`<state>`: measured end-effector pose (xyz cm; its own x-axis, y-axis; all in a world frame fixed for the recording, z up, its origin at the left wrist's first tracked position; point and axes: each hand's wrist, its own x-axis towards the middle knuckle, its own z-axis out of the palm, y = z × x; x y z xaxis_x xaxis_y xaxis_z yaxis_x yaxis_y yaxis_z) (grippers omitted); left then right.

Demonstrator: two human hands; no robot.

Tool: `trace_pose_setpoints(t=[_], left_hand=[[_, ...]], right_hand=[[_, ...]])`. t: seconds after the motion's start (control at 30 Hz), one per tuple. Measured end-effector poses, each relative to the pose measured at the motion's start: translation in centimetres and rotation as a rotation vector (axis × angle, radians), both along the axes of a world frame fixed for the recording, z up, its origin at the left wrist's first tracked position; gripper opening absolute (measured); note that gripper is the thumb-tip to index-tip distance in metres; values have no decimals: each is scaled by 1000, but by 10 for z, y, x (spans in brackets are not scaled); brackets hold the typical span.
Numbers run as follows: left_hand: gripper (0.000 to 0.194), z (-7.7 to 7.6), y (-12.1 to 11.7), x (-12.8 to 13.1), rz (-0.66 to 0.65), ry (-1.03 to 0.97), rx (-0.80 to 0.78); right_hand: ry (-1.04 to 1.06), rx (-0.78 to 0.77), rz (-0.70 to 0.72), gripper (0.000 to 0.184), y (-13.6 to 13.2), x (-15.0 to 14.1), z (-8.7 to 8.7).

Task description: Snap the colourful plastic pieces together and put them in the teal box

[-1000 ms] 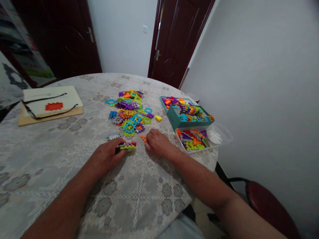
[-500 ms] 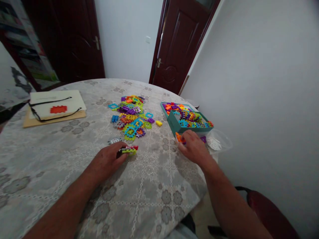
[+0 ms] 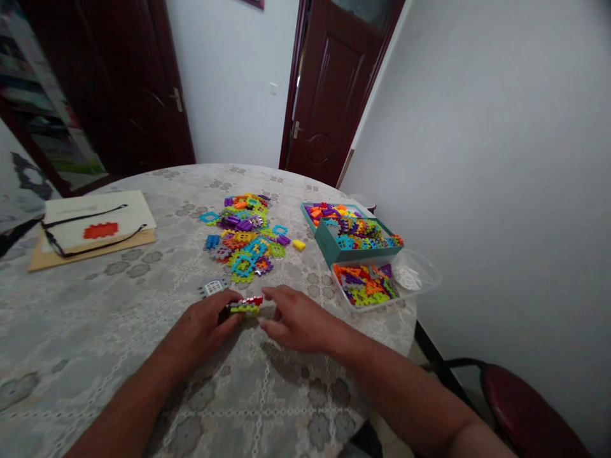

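My left hand [image 3: 203,327] rests on the round table [image 3: 95,331] and pinches a small stack of joined plastic pieces [image 3: 245,306], red on top and lime green below. My right hand [image 3: 293,324] lies just right of that stack with its fingers stretched toward it, nothing visible in them. A loose pile of coloured interlocking pieces [image 3: 243,235] sits on the lace cloth beyond both hands. A grey window-like piece [image 3: 212,285] lies by my left hand.
A teal box [image 3: 334,245] and a clear plastic tray [image 3: 420,277], both holding more pieces, stand near the table's right edge. A yellow piece [image 3: 299,244] lies alone. A flat pouch on a board [image 3: 93,226] lies far left. A red stool [image 3: 529,407] stands lower right.
My right hand went from beside the stack to the clear tray at the right, then came back next to the stack. My left hand kept hold of the stack.
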<state>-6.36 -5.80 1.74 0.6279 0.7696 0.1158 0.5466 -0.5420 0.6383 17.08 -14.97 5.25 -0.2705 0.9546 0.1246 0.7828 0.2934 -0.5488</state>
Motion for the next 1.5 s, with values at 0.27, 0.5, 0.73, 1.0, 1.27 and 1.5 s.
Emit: trace_pose_setpoints(t=[0.27,0.5,0.73,1.0,1.27,1.5], left_hand=[[32,1,-1,4,8,-29,-15],[51,1,-6,7,-75,-151,-126],[48,8,6,-9,175,-80,-8],[33,14,11,-17,409,-45,110],[40,19,12,-19,416,23,71],[44,24,17,-28,505,66,88]], right_hand=[[-41,8,-11,19,21,-28,-22],[-176,36,-21,18,13,-2,-7],[-279,377,-347,24,19,154,52],[-683,169,-757,38,46,330,71],[-726,59,-801,37,47,355,55],[-747,203,-824,32,35,312,61]])
